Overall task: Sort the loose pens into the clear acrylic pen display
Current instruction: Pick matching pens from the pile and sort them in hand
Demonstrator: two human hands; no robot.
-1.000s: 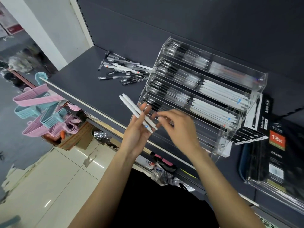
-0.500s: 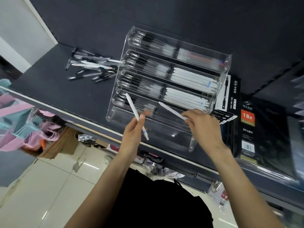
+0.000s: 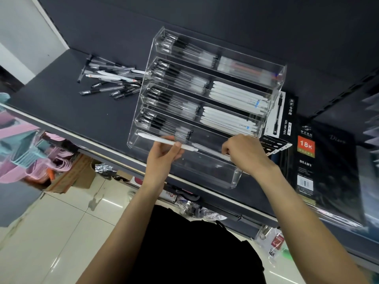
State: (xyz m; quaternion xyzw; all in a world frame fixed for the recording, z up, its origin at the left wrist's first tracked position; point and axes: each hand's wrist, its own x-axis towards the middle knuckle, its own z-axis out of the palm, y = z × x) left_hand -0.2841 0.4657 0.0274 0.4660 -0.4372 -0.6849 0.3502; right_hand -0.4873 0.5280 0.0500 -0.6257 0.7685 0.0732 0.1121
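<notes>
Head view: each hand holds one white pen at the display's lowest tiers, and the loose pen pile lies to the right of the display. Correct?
Not quite. The head view shows the loose pen pile left of the display, not right. The left hand and right hand each hold a white pen.

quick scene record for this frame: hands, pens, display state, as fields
left hand: holds a white pen over the display's front edge
right hand: lowers a second white pen into the lower right compartment
acrylic display: upper tiers stocked, black pens left, white pens right; front tier looks empty
loose pens: pile on shelf, left of display
</notes>
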